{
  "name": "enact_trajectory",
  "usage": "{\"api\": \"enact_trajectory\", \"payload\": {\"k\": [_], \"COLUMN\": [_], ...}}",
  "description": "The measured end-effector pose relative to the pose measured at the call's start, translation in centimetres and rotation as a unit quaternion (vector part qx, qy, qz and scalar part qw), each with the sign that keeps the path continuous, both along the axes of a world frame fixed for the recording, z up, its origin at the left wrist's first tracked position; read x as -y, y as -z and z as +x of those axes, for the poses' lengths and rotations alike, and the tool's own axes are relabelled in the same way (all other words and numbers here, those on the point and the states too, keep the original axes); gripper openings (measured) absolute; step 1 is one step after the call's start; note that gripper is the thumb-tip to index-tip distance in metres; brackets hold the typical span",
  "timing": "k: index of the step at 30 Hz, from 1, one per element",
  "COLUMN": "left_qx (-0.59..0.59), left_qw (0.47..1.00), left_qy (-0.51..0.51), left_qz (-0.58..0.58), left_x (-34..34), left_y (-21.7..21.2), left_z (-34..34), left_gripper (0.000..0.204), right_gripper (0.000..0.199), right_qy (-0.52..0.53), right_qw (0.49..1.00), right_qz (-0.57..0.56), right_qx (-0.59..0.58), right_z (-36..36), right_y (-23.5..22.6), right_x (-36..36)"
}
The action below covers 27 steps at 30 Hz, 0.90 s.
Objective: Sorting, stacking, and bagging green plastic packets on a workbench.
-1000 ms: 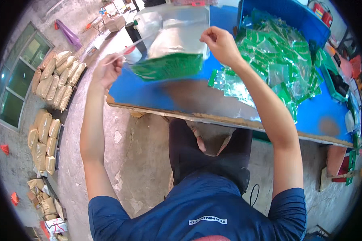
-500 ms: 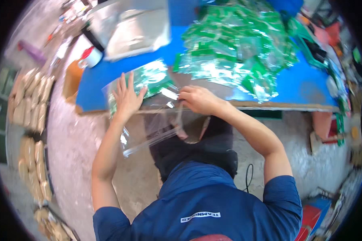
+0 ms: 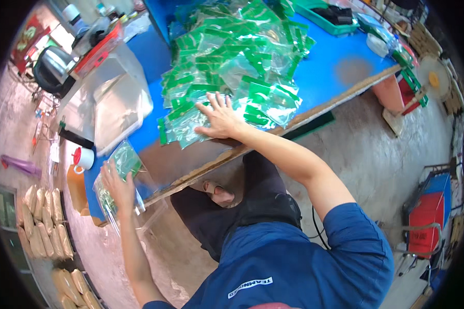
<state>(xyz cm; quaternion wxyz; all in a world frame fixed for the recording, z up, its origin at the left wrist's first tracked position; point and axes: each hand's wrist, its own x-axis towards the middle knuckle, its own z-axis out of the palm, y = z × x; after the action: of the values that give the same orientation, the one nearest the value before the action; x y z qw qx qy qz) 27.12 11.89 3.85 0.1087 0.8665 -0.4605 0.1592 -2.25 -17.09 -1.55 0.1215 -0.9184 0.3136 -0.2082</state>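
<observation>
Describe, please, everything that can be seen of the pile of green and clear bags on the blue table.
The pile is a loose, wide heap of many flat bags, shiny and plastic-looking, partly green and partly see-through. They overlap at many angles, and glare hides detail; whether they hold anything, I cannot tell. It lies on the table, and its far end runs out of the picture. The right hand, spread open, appears to rest on its near edge.

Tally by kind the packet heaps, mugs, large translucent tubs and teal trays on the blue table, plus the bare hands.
Heap of green-and-clear plastic packets: 1
White mug with red top: 1
Large translucent plastic tub: 1
Teal rectangular plastic tray: 1
Bare hands, left hand and right hand: 2
Total: 6
</observation>
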Motion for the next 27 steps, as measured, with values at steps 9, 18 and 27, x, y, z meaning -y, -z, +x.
{"api": "enact_trajectory", "payload": {"k": [9,18,27], "left_qx": [-0.722,-0.818,-0.857], "left_qw": [0.658,0.521,0.431], "left_qy": [0.162,0.238,0.068], "left_qz": [-0.139,-0.053,-0.276], "left_x": [-0.1,6.3,6.2], "left_y": [5.9,4.9,5.0], "left_z": [-23.7,-27.4,-28.2], "left_gripper": [0.022,0.044,0.025], "right_gripper": [0.076,0.023,0.076], "right_qy": [0.133,0.140,-0.075], "right_qw": [0.974,0.968,0.992], "right_qz": [-0.093,-0.103,-0.061], "right_qx": [0.156,0.182,0.077], "right_z": [-14.0,-19.1,-15.6], "right_y": [-5.5,-3.7,-5.4], "right_x": [-2.4,-1.8,-3.8]}}
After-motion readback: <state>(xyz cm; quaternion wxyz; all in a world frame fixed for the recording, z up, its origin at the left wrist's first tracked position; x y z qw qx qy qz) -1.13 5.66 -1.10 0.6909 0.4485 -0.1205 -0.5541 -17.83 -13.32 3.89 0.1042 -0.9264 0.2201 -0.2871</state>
